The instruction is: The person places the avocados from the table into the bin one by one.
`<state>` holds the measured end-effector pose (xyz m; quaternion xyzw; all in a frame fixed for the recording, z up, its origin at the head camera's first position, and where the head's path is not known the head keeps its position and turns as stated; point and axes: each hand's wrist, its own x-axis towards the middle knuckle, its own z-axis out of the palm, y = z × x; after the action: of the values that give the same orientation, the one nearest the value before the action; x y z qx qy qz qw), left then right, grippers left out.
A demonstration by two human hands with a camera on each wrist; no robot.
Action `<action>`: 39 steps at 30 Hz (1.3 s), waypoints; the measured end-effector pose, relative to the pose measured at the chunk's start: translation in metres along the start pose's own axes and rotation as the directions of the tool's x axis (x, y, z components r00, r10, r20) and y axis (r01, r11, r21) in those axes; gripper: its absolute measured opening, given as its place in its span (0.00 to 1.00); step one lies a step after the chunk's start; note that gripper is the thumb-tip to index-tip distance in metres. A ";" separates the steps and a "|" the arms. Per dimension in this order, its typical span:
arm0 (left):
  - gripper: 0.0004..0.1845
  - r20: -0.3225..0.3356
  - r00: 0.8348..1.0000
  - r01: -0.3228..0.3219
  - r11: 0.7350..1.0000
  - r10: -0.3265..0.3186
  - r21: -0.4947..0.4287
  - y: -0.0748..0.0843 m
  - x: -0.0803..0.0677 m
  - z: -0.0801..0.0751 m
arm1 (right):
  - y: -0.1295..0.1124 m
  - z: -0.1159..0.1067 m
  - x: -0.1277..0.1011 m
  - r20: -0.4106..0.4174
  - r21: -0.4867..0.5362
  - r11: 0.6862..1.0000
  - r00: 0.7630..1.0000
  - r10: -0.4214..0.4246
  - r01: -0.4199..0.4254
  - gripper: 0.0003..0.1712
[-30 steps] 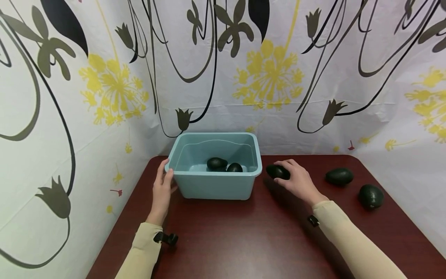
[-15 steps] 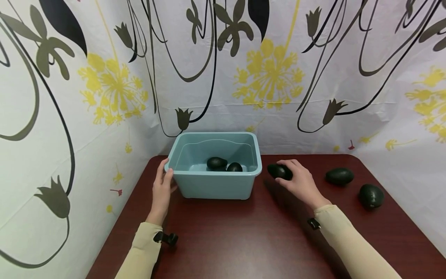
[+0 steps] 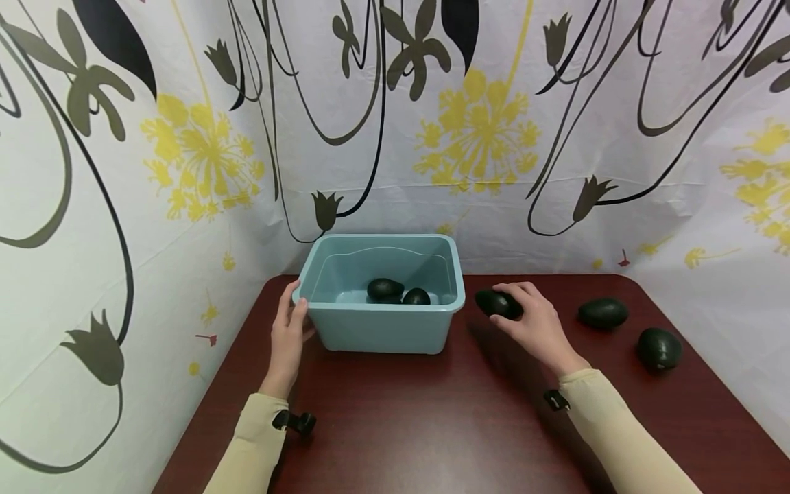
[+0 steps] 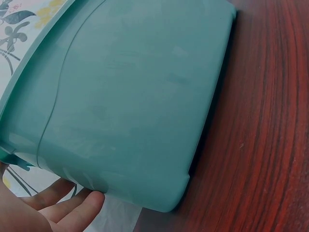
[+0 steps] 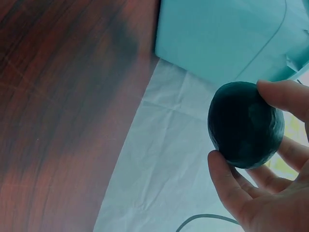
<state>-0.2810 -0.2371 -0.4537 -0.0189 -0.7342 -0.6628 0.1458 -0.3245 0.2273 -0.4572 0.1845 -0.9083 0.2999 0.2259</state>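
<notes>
My right hand holds a dark green avocado between thumb and fingers, just right of the light blue plastic tub. In the right wrist view the avocado is raised clear of the tabletop. My left hand grips the tub at its left front corner, near the rim. The left wrist view has its bent fingers against the tub wall, with the thumb out of sight. Inside the tub lie two avocados, one on the left and one on the right, partly hidden by the front wall.
Toward the right table edge lie two more avocados, one farther back and one nearer. The dark red wooden table ends at a flower-patterned cloth behind and to the left.
My right hand has drifted slightly to the right with the avocado in its grasp. The left hand and the tub have stayed in place.
</notes>
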 end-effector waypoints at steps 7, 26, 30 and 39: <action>0.29 -0.001 1.000 -0.002 1.000 0.002 -0.003 0.000 0.000 0.000 | -0.004 -0.003 -0.002 -0.032 0.018 1.000 0.999 -0.005 0.006 0.33; 0.28 -0.001 1.000 0.000 1.000 0.000 -0.004 0.001 0.000 0.001 | -0.011 -0.007 -0.006 -0.051 0.023 1.000 0.999 0.012 -0.011 0.32; 0.29 0.000 1.000 0.001 1.000 -0.001 -0.001 0.001 -0.001 0.001 | -0.014 -0.009 -0.007 -0.059 0.018 1.000 0.998 0.013 -0.012 0.32; 0.29 0.001 1.000 -0.005 1.000 0.005 -0.008 0.001 -0.001 0.000 | -0.022 -0.016 -0.007 -0.081 0.012 1.000 0.997 -0.009 0.010 0.31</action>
<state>-0.2801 -0.2366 -0.4532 -0.0215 -0.7316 -0.6654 0.1468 -0.3040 0.2217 -0.4392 0.1779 -0.8957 0.3115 0.2626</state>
